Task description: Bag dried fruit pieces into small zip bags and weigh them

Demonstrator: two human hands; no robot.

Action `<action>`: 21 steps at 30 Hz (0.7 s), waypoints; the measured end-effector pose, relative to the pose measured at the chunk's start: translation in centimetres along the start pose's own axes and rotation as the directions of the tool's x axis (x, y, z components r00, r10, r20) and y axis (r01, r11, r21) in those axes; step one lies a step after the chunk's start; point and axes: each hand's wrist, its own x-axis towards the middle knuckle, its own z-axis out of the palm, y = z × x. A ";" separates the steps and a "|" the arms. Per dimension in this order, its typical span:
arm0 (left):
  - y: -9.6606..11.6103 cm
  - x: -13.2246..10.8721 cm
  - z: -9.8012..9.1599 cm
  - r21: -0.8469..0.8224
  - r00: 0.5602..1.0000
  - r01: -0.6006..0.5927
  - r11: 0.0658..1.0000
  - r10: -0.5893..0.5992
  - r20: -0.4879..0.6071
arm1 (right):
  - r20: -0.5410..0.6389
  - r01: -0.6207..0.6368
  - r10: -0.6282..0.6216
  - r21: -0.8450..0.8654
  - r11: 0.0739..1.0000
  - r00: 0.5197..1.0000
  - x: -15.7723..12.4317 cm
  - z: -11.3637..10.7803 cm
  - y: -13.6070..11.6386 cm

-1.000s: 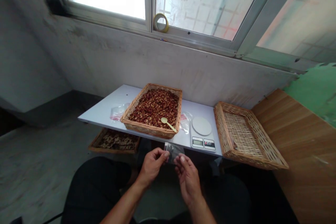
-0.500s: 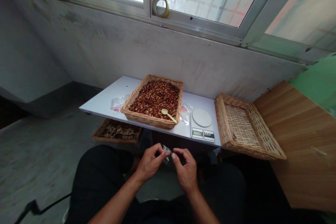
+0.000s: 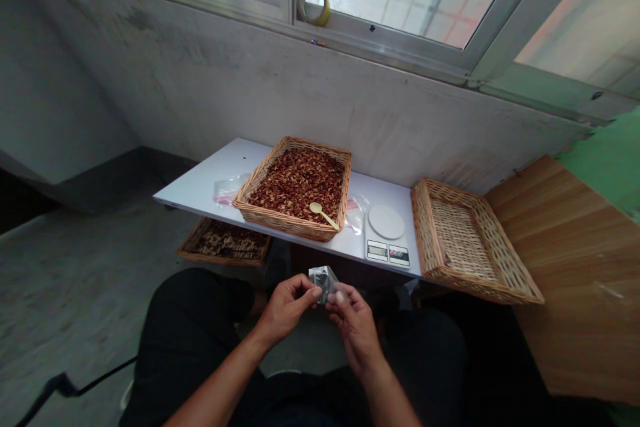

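Bag [image 3: 321, 278] pinched at both sides

The left hand [image 3: 290, 305] holds the clear bag by thumb and fingers; the right hand [image 3: 356, 321] grips its other side. From the bag, on the tabletop [image 3: 205, 177], a spoon [image 3: 316, 207] lies over dried flakes [image 3: 295, 180] at 12 o'clock, a scale [image 3: 387, 222] at 2 o'clock, another basket [image 3: 460, 233] just beyond.

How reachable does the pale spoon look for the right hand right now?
Probably yes: nothing covers the spoon in the filled basket just ahead, though the right hand holds a clear bag and may need to release it first.
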 end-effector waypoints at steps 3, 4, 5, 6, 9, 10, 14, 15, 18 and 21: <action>0.2 -0.5 0.1 0.015 0.999 -0.002 1.000 0.001 0.052 | 0.035 -0.088 0.084 0.127 0.988 0.996 -0.4 0.6 -0.5; 0.2 -0.7 0.2 0.025 0.998 -0.007 1.000 0.005 0.063 | 0.036 -0.087 0.083 0.156 0.984 0.996 -0.5 0.7 -0.5; 0.2 -0.8 0.3 0.040 0.997 -0.013 0.999 0.010 0.072 | 0.027 -0.074 0.070 0.174 0.982 0.997 -0.6 0.8 -0.5; 0.1 -0.9 0.4 0.055 0.997 -0.019 0.998 0.014 0.077 | 0.013 -0.053 0.052 0.181 0.982 0.999 -0.6 0.9 -0.4; -0.3 -1.0 0.5 0.083 0.998 -0.010 0.997 0.004 0.064 | -0.033 0.018 -0.013 0.142 0.990 0.999 -0.5 1.0 0.2; -0.4 -1.0 0.5 0.088 0.999 -0.001 0.996 -0.004 0.048 | -0.047 0.038 -0.033 0.117 0.992 0.998 -0.4 1.0 0.4; -0.7 -0.6 0.2 0.090 0.999 0.020 0.996 -0.023 0.031 | -0.103 0.104 -0.101 0.027 0.994 0.990 0.3 0.7 0.9; -0.7 -0.5 0.1 0.067 0.998 0.022 0.997 -0.026 0.050 | -0.117 0.117 -0.114 0.017 0.993 0.987 0.5 0.6 0.9; -0.8 -0.4 0.2 -0.061 0.991 0.107 0.992 -0.101 0.092 | -0.153 0.143 -0.140 0.010 0.990 0.978 1.0 0.3 1.0; -0.8 -0.4 0.5 -0.134 0.977 0.204 0.970 -0.193 0.089 | -0.164 0.151 -0.147 0.007 0.989 0.975 1.2 0.0 1.3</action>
